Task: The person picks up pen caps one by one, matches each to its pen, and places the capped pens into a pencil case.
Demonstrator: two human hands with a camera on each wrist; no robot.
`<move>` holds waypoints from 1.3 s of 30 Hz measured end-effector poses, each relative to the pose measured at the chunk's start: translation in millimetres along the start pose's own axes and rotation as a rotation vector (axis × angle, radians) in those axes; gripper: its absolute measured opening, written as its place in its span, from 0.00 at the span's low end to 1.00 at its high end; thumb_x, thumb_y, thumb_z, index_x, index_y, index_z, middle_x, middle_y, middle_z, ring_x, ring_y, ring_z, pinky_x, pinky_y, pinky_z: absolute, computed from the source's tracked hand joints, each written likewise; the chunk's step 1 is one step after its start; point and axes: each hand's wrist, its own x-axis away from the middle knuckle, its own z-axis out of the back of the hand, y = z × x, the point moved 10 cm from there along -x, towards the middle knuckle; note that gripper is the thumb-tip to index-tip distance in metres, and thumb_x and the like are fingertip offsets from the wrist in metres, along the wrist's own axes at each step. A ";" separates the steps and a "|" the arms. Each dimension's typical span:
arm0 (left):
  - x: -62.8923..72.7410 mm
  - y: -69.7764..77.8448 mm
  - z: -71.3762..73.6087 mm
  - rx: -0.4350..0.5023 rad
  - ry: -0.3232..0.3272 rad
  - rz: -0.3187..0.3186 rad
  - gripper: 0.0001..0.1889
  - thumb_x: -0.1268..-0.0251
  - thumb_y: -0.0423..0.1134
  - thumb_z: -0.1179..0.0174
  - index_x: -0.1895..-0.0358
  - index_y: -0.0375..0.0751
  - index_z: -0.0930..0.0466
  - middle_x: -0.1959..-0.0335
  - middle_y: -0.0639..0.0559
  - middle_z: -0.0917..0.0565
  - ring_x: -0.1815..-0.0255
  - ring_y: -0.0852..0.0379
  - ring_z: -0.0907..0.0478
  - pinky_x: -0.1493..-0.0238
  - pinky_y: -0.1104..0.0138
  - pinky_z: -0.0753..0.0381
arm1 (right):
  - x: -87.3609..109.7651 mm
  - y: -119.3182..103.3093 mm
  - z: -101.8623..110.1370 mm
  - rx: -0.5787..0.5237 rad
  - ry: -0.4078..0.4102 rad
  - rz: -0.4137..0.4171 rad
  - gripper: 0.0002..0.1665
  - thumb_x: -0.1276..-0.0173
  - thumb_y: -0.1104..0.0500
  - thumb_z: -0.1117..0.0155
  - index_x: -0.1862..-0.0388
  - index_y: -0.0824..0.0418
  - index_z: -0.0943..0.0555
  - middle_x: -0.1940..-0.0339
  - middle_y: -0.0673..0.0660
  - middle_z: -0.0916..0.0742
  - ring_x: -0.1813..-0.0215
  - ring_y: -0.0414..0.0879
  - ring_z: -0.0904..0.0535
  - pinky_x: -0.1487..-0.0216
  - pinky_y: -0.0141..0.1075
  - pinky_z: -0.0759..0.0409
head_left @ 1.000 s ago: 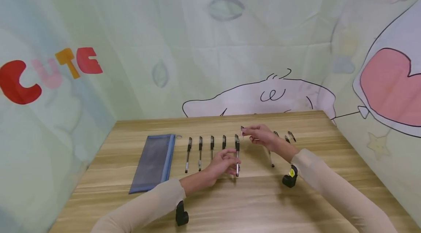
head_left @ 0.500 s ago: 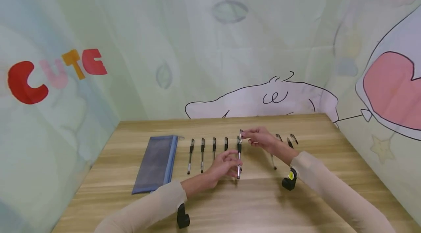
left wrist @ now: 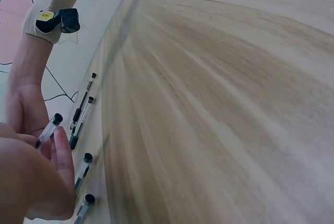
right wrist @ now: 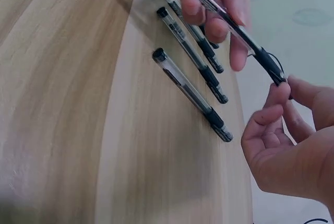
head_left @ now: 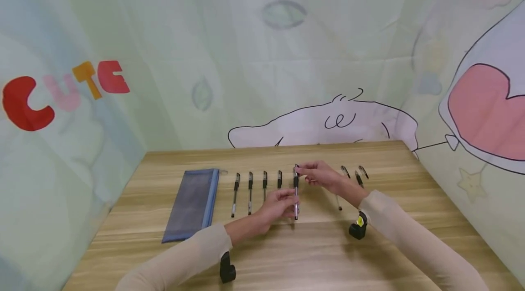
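Note:
A capped black pen (head_left: 296, 200) with a clear barrel is held up in front of me. My left hand (head_left: 278, 205) pinches its barrel near the lower end. The fingertips of my right hand (head_left: 321, 174) pinch the black cap (right wrist: 274, 67) at the pen's upper end. In the right wrist view, the pen slants between my left hand (right wrist: 229, 4) and my right hand (right wrist: 297, 145), above other pens. To the left, several capped pens (head_left: 235, 195) lie in a row, one partly hidden by my left hand.
A blue mesh zip pouch (head_left: 190, 204) lies at the left of the wooden table (head_left: 311, 259). Right of my hands lie a pen (head_left: 358, 179), another pen (head_left: 339, 203) partly behind my right forearm, and a loose cap (head_left: 363, 171). A printed curtain stands behind.
My right hand has brought the cap leftward and down onto the pen's upper end, so cap and pen are now in line. The left hand keeps its grip on the barrel.

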 end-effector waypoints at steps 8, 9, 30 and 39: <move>-7.3 3.9 2.9 0.017 -0.057 0.029 0.19 0.24 0.35 0.43 0.36 0.29 0.24 0.44 0.34 0.17 0.60 0.59 0.17 0.49 0.60 0.10 | -4.9 -1.3 -3.9 0.000 0.082 -0.022 0.25 0.24 0.52 0.36 0.40 0.71 0.19 0.63 0.48 0.16 0.66 0.37 0.26 0.65 0.26 0.25; -8.1 4.4 2.6 0.032 -0.071 0.037 0.19 0.24 0.34 0.43 0.35 0.29 0.25 0.46 0.35 0.16 0.60 0.58 0.16 0.48 0.60 0.10 | -4.8 -2.5 -5.1 -0.001 0.081 -0.022 0.26 0.24 0.52 0.36 0.39 0.71 0.19 0.64 0.48 0.16 0.67 0.37 0.26 0.65 0.25 0.26; -6.8 16.5 10.4 0.055 -0.021 0.026 0.19 0.28 0.34 0.38 0.40 0.26 0.22 0.56 0.40 0.12 0.66 0.58 0.16 0.52 0.60 0.09 | 4.5 -9.9 -5.0 0.003 0.182 -0.031 0.25 0.27 0.48 0.33 0.45 0.68 0.15 0.88 0.42 0.36 0.83 0.36 0.45 0.78 0.27 0.43; -11.1 25.0 22.2 -0.011 0.023 0.009 0.18 0.32 0.32 0.34 0.43 0.27 0.20 0.55 0.34 0.12 0.72 0.60 0.15 0.57 0.60 0.08 | 0.1 -11.6 -3.4 -0.015 0.165 0.027 0.25 0.24 0.52 0.36 0.41 0.71 0.18 0.68 0.47 0.18 0.77 0.36 0.33 0.72 0.26 0.31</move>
